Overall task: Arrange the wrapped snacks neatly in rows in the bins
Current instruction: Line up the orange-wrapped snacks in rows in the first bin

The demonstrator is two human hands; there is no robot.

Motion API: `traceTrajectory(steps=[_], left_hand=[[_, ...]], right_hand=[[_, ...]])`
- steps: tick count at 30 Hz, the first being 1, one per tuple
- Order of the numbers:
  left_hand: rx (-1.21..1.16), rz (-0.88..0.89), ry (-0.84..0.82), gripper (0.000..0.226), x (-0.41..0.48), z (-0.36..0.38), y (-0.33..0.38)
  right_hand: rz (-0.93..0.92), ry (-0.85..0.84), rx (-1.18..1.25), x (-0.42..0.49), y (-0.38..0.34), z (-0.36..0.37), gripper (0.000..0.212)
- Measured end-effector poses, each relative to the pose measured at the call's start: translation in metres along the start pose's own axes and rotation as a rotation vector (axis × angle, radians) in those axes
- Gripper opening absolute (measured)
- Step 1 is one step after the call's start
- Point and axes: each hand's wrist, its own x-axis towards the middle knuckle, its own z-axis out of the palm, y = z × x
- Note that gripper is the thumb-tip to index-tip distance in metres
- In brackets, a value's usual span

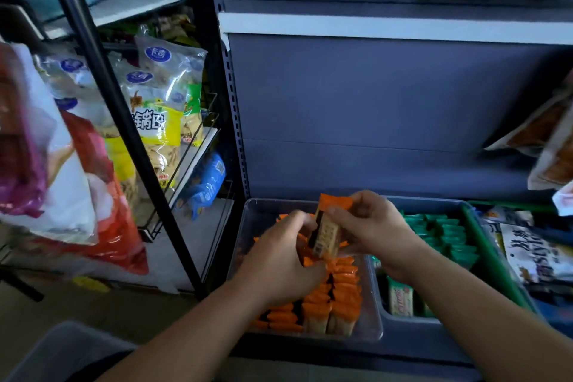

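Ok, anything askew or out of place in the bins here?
Yes, mildly. In the clear bin, the near orange snacks stand in tidy rows, but the far ones behind the left hand lie jumbled. One pale green-ended packet sits apart from the green snacks rows. The right hand holds one orange packet.

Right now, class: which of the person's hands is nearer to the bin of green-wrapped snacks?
Right. The right hand holds the orange snack pack beside the green-snack bin; the left hand is over the orange-snack bin, farther from it.
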Motion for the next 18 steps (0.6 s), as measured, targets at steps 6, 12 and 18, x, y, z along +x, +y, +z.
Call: traceTrajectory(steps=[6,12,18], left_hand=[[-0.228,-0.053,-0.040,0.035,-0.004,0.002,-0.014],[-0.296,-0.143,-0.074,0.026,0.016,-0.009,-0.058],[-0.334,-0.131,-0.256,0.019,0.033,-0.004,-0.097]], right_hand=[[-0.004,0.013,-0.105,0.004,0.013,0.011,0.031],[-0.052,-0.250,-0.368,0.034,0.029,0.017,0.014],[-0.122,-0.314,-0.529,0.067,0.047,0.022,0.020]])
